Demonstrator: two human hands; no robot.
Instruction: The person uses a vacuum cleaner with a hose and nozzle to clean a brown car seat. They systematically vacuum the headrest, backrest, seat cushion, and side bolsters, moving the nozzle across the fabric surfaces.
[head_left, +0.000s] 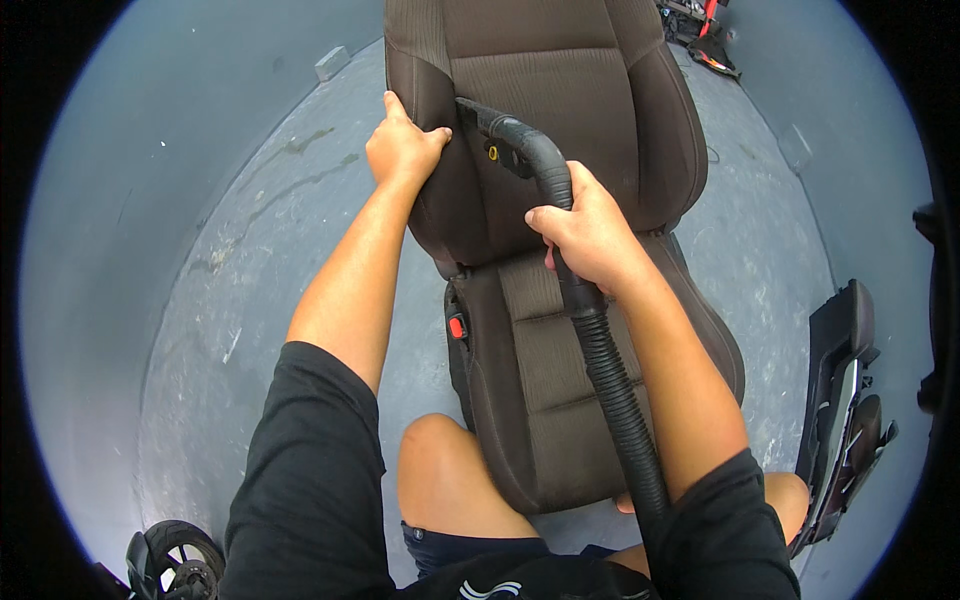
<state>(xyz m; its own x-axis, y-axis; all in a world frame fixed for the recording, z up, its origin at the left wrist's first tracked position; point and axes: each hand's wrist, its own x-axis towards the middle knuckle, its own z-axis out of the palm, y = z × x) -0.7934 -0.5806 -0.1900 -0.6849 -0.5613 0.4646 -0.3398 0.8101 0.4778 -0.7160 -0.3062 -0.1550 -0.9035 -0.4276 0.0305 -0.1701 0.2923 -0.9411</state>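
A dark brown fabric car seat (545, 300) stands before me, its backrest (540, 100) upright at the far end and its cushion toward me. My left hand (403, 150) grips the backrest's left side bolster, thumb across the front and fingers along the outer edge. A black vacuum wand (543, 150) is held in my right hand (588, 228), fingers wrapped round its tube. The nozzle's flat tip points up and left, against or very near the backrest beside the left bolster. From the wand a ribbed black hose (620, 395) runs down over the cushion toward my right arm.
A red seat-belt buckle (457, 327) sits at the cushion's left side. Car door panels (840, 400) lean by the right wall. A wheel (183, 560) stands at lower left. Dark items with a red strap (708, 40) lie at far right, on the grey floor (270, 230).
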